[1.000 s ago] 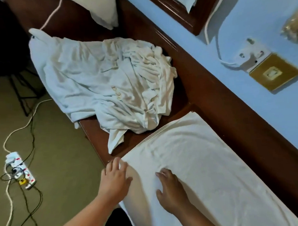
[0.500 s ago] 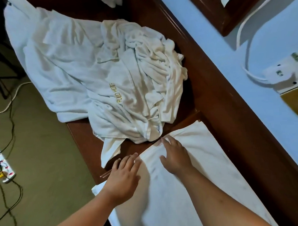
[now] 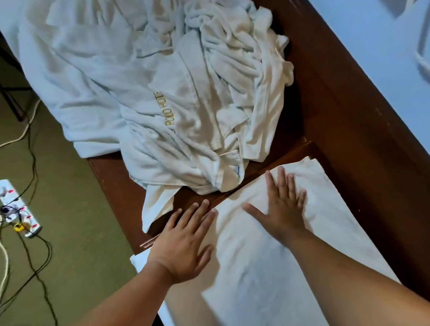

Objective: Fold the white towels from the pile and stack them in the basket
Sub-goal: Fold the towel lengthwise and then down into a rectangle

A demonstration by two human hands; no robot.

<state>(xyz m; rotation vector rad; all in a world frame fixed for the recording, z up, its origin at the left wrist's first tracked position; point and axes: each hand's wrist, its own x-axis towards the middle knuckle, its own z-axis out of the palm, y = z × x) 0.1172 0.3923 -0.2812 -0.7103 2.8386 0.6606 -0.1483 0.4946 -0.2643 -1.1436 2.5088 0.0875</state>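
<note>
A white towel (image 3: 333, 219) lies flat and folded along the brown wooden counter (image 3: 354, 123), running toward the lower right. My right hand (image 3: 282, 206) presses flat on its far end, fingers spread near the top edge. My left hand (image 3: 185, 239) lies flat on the towel's left edge, fingertips reaching the bare wood. Beyond them sits a crumpled pile of white towels (image 3: 162, 86) with gold embroidered lettering, one corner hanging toward my left hand. No basket is in view.
A blue wall (image 3: 375, 35) with a white cable (image 3: 425, 65) runs along the counter's right side. On the olive floor at left lie a power strip (image 3: 14, 209) and several tangled cords (image 3: 34, 242).
Both hands have slid forward along the flat towel toward its far end. The right hand has moved farther right and spread its fingers. The view has come closer to the pile.
</note>
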